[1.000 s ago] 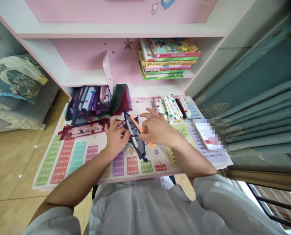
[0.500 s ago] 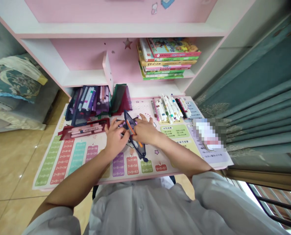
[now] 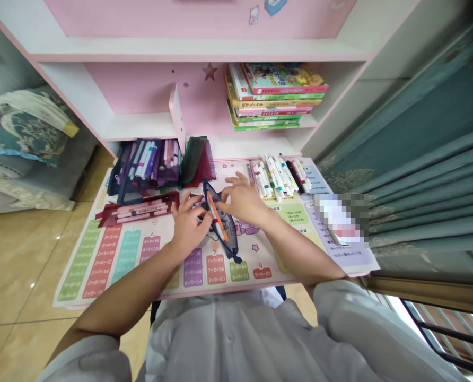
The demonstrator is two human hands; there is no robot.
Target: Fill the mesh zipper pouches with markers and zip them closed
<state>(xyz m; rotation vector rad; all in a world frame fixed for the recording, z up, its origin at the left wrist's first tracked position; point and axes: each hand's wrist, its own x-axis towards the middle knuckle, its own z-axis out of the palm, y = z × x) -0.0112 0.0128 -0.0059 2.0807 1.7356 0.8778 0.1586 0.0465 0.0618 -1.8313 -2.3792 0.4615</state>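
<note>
Several mesh pouches [image 3: 145, 164] sit just beyond the left hand [image 3: 189, 225].

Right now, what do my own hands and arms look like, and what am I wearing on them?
The left hand and the right hand are bare, with no gloves, and no rings or watch show. The forearms are bare too. The white shirt has loose, creased sleeves, the left sleeve and the right sleeve, ending near the elbows.

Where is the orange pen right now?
In the head view, the orange pen lies in the dark mesh pouch, just right of the left hand and below the right hand.
</note>
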